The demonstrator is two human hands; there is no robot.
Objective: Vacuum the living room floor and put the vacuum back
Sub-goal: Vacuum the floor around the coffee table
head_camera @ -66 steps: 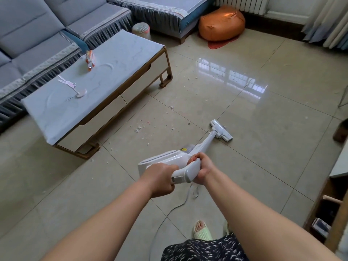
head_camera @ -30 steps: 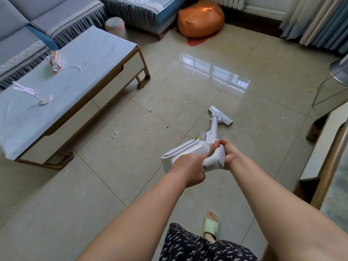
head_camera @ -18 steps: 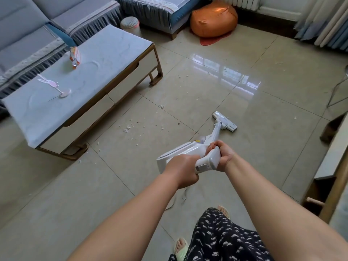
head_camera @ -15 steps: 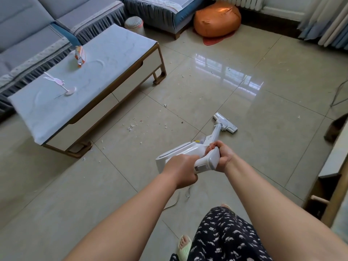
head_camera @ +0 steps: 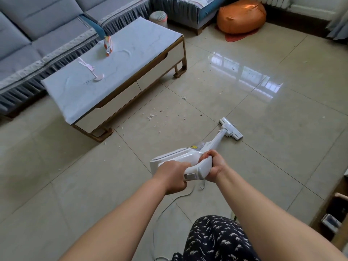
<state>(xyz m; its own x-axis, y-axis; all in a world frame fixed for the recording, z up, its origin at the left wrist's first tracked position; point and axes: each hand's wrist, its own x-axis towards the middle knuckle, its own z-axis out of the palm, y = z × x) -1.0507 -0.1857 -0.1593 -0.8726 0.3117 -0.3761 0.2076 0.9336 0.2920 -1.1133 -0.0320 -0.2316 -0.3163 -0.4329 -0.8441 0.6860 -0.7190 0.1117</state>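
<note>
Head view — both hands grip the white vacuum (head_camera: 180,157); no label legible.

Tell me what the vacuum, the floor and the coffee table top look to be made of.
Vacuum: likely glossy white moulded plastic, going by its smooth rounded shell and soft highlights. Floor: glazed beige tile, probably ceramic, since it has grout lines and mirrors the window. Coffee table top: pale, faintly veined, marble-like slab, perhaps an imitation, on a brown frame.
</note>
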